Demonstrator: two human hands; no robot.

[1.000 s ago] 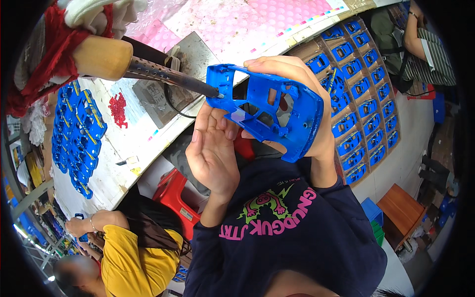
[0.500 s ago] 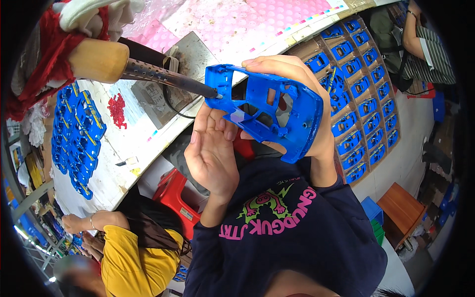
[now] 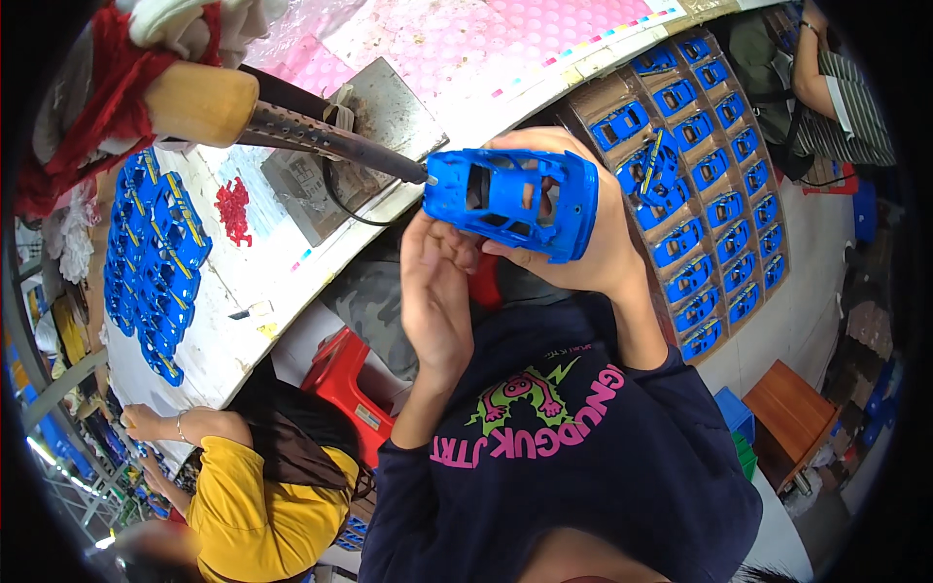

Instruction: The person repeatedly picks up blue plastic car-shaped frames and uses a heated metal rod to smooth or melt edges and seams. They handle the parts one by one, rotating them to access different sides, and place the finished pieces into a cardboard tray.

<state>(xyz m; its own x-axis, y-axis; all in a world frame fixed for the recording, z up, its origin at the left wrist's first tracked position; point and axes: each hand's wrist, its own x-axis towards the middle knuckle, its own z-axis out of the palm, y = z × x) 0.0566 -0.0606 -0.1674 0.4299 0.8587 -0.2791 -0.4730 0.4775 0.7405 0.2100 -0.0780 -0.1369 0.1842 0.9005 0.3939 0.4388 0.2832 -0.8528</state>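
Observation:
In front of my chest a blue plastic toy car body (image 3: 510, 199) is held with its hollow inside in sight. My right hand (image 3: 607, 228) is closed around its right end. Below its left end, my left hand (image 3: 437, 296) has bent fingers against the lower edge; some fingertips are hidden by the car. A soldering iron (image 3: 330, 141) with a perforated metal shaft and a pale wooden handle reaches in from the left. Its tip meets the car's left end, but contact cannot be made out for certain. Red and white cloth (image 3: 102, 117) wraps the handle's far end.
On the white table (image 3: 253, 325) lie rows of blue car parts (image 3: 155, 262) and small red pieces (image 3: 233, 211). A metal plate stands behind. At right, a cardboard tray (image 3: 714, 209) holds several blue car bodies. A person in yellow (image 3: 262, 496) sits left, near a red stool (image 3: 350, 389).
The car body has turned and levelled, with its right end drawn in. The iron's tip now lies at its left edge instead of over its inside. My left fingers have come up against it.

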